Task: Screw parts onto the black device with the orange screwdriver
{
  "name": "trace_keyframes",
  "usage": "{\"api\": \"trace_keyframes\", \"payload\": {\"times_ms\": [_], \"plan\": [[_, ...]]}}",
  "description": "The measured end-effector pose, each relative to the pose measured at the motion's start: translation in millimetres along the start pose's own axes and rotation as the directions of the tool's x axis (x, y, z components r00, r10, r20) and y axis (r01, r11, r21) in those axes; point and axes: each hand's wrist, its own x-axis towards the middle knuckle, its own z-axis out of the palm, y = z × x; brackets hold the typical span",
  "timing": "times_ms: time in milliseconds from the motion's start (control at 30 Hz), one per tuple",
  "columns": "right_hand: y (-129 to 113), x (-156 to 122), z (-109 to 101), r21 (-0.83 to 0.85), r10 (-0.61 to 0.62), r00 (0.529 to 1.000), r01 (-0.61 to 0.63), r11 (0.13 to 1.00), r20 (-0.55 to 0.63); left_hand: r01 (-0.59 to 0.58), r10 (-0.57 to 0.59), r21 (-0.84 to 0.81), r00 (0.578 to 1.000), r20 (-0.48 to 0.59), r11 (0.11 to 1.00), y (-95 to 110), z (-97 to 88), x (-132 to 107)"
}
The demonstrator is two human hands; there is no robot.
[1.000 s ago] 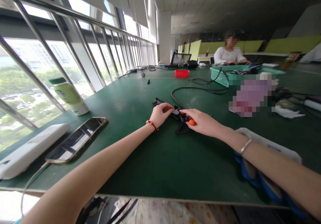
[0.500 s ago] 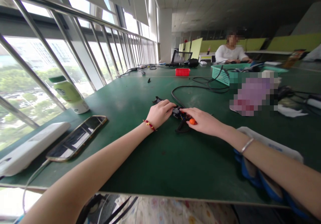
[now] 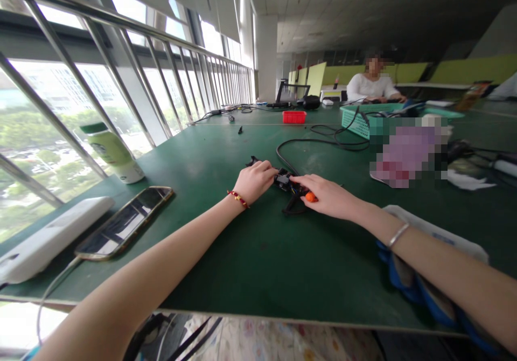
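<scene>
A small black device point(image 3: 284, 180) with coloured wires lies on the green table between my two hands; its exact kind I cannot make out. My left hand point(image 3: 258, 180), with a red bead bracelet at the wrist, has its fingers curled down on the device's left side. From the right, my right hand point(image 3: 323, 191) grips the device's other side. A round orange piece point(image 3: 311, 196) shows under the right thumb; whether it belongs to the device is unclear. A black cable runs from behind the device across the table. My fingertips are partly hidden.
A phone point(image 3: 127, 223) and white power strip point(image 3: 52, 237) lie at left, beside a green-and-white bottle point(image 3: 113, 153). Farther back stand a red basket point(image 3: 294, 117) and a green basket point(image 3: 355, 122). A white-and-blue item point(image 3: 440, 237) lies under my right forearm. A person sits beyond.
My left hand has shifted slightly left along the device, uncovering more of its top. My right hand stays in nearly the same place.
</scene>
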Motion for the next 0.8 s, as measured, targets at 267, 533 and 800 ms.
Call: {"api": "trace_keyframes", "payload": {"times_ms": [267, 533, 800], "plan": [[-0.5, -0.2, -1.1, -0.007, -0.012, 1.000, 0.012, 1.000, 0.010, -0.031, -0.011, -0.340, 0.993, -0.122, 0.940, 23.6, 3.2, -0.1], [-0.8, -0.3, -1.5, -0.006, -0.011, 1.000, 0.011, 1.000, 0.018, -0.027, 0.009, -0.238, 0.997, -0.076, 0.971, 19.8, 3.9, 2.5], [0.9, -0.4, -0.5, -0.007, -0.033, 0.999, 0.033, 0.999, -0.008, -0.106, 0.095, -0.155, 0.993, -0.075, 0.982, 19.2, 5.6, 2.4]]}}
